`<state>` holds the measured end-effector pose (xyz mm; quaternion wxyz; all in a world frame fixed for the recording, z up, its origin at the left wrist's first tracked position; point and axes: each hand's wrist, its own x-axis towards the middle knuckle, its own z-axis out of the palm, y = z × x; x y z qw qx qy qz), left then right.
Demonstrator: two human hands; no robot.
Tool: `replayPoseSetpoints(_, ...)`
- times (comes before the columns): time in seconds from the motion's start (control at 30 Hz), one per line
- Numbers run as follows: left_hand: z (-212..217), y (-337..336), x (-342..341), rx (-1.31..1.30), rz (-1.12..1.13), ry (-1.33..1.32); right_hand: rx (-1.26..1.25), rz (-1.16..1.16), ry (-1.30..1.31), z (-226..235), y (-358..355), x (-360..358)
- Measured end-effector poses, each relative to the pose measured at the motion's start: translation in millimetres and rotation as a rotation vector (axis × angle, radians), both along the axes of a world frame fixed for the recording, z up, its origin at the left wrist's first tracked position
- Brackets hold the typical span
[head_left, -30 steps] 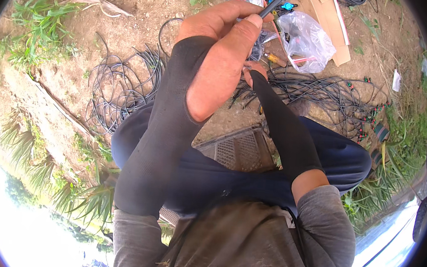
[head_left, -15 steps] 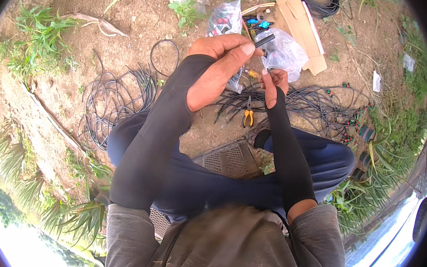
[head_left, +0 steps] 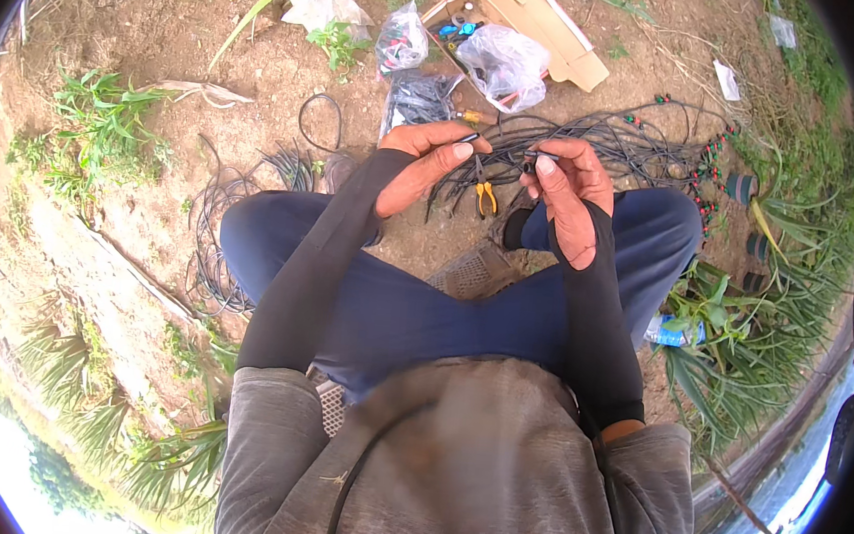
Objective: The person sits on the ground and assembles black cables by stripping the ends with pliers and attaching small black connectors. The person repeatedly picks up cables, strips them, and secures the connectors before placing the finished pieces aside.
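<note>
Head view | left hand (head_left: 421,168) pinches black tube (head_left: 470,138) | right hand (head_left: 572,186) pinches dark piece (head_left: 531,162)

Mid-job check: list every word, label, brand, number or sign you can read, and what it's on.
None can be read in this view.
Blue-and-clear bottle-like item, right side: any print is too small.
Clear plastic bag by the cardboard: any print is too blurred.
Yellow-handled pliers: no legible marking.
Black tube in the left hand: too small to tell.
</note>
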<state>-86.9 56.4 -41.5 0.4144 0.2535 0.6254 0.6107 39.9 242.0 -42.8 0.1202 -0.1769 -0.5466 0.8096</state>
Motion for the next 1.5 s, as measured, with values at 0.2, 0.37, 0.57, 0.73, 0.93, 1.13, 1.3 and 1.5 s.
replayPoseSetpoints(0.2, 19, -13, 62, -0.108, -0.002, -0.070, 0.046, 0.074, -0.030, 25, -17, 42)
replayPoseSetpoints(0.37, 22, -21, 105, -0.095, 0.072, -0.089, 0.009, 0.143, -0.018, 26, -30, 72)
replayPoseSetpoints(0.57, 23, -24, 128, -0.082, 0.138, -0.034, 0.074, 0.166, -0.097, 25, -33, 94)
replayPoseSetpoints(0.73, 26, -24, 131, -0.057, 0.124, 0.083, 0.059, 0.139, -0.054, 24, -37, 98)
replayPoseSetpoints(0.93, 28, -27, 133, -0.040, 0.130, 0.147, 0.074, 0.137, -0.045, 23, -41, 100)
replayPoseSetpoints(1.13, 28, -31, 134, -0.040, 0.139, 0.158, 0.085, 0.157, -0.029, 21, -43, 100)
replayPoseSetpoints(1.3, 26, -35, 134, -0.063, 0.121, 0.217, 0.217, 0.156, -0.065, 22, -45, 100)
replayPoseSetpoints(1.5, 14, -36, 134, -0.006, 0.124, 0.626, 0.509, 0.261, -0.027, 31, -37, 101)
